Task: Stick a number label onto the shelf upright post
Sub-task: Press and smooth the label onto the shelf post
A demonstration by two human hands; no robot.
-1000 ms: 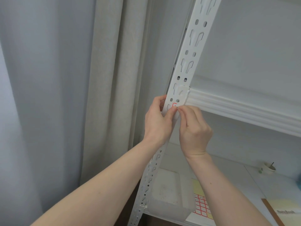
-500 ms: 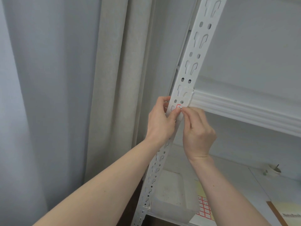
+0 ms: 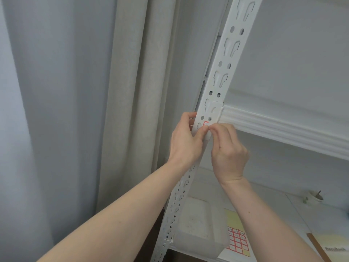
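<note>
A white perforated shelf upright post [image 3: 225,67] runs diagonally up the middle of the view. A small white number label with a red border [image 3: 205,123] lies against the post just below the shelf beam joint. My left hand [image 3: 186,142] wraps around the post's left edge, its thumb pressing on the label. My right hand [image 3: 228,154] pinches the label's right side with thumb and fingertips. Most of the label is hidden under my fingers.
A white shelf beam [image 3: 283,129] runs right from the post. On the lower shelf sit a clear plastic box [image 3: 198,229], a sheet of red-bordered labels [image 3: 238,241], a notebook [image 3: 332,246] and a small cup [image 3: 314,196]. Curtains [image 3: 75,110] hang at left.
The view has shifted slightly, so post and hands sit a little further right and higher in the frame. Both hands stay on the label at the same spot on the post.
</note>
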